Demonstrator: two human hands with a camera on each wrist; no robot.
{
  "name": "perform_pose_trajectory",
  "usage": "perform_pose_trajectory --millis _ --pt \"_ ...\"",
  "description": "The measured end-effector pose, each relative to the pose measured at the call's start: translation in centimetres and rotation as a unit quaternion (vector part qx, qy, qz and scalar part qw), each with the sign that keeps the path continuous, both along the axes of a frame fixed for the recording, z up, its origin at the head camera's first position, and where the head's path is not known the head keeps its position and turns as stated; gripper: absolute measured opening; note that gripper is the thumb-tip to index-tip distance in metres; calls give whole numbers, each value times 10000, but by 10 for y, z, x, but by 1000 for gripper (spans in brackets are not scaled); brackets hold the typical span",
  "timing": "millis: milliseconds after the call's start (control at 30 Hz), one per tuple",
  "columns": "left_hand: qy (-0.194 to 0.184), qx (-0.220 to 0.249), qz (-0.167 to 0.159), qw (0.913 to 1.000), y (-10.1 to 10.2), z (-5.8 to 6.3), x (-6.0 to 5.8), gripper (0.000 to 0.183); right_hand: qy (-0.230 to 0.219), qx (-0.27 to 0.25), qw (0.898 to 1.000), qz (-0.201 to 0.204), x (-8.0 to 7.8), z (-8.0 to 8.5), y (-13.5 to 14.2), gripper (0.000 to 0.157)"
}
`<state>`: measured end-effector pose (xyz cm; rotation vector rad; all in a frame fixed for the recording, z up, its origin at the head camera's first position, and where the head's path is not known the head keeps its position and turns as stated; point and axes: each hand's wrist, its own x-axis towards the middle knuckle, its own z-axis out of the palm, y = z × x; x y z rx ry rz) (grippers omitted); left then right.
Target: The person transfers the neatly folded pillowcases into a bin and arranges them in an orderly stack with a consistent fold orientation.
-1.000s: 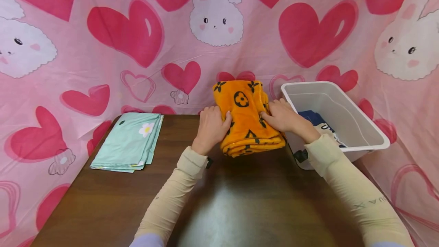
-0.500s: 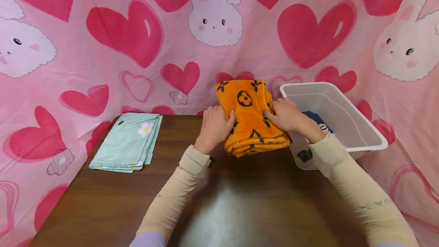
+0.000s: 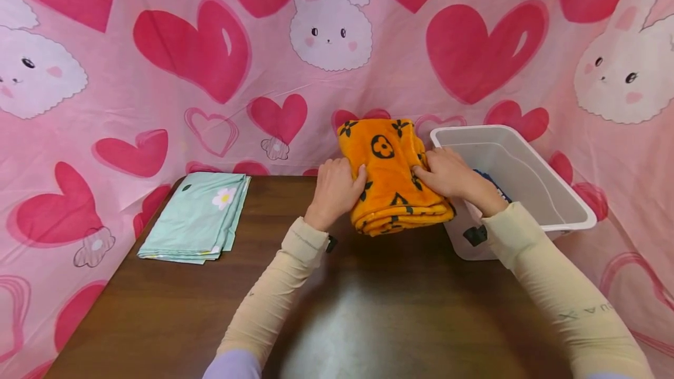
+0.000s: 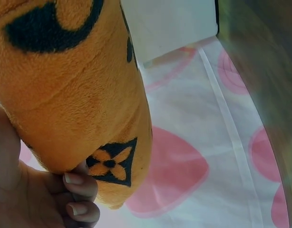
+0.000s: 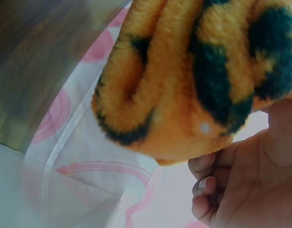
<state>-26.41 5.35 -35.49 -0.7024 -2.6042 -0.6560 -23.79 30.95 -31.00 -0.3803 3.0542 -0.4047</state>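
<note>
A folded orange fleece cloth [image 3: 395, 180] with black flower prints is held above the table, close to the pink backdrop. My left hand [image 3: 337, 189] grips its left side, the thumb lying on top. On the opposite side my right hand [image 3: 455, 177] grips the cloth, thumb on top as well. In the left wrist view, curled fingertips of the left hand [image 4: 22, 199] press under the fleece cloth [image 4: 74, 109]. The right wrist view has the right hand [image 5: 260, 175] with curled fingers beneath the layered folds [image 5: 170, 95].
A light grey plastic bin [image 3: 537, 186] stands right of the cloth, with dark blue fabric [image 3: 487, 179] partly visible inside. A folded mint-green cloth [image 3: 195, 215] with a daisy print lies at the table's left. Pink heart-and-rabbit fabric [image 3: 337, 86] walls the brown table [image 3: 210, 314].
Both hands have carried the orange fleece cloth a little to the right, toward the bin, and slightly up. The mint-green cloth and the bin stay in place.
</note>
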Motion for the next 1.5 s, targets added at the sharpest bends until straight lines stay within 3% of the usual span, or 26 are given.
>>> perform_pose_trajectory --millis 233,800,1133,1500 --pt "-25 2 -41 10000 9 3 -1 46 -19 29 9999 -105 0 4 8 38" --pt "330 23 -186 9993 29 11 -5 49 173 58 9997 -156 5 17 26 43" --pt "371 126 -272 9989 40 14 -4 49 24 22 9996 -293 9 24 37 39" --pt "414 22 -407 9983 60 22 -5 51 287 -70 9990 -327 14 35 58 38"
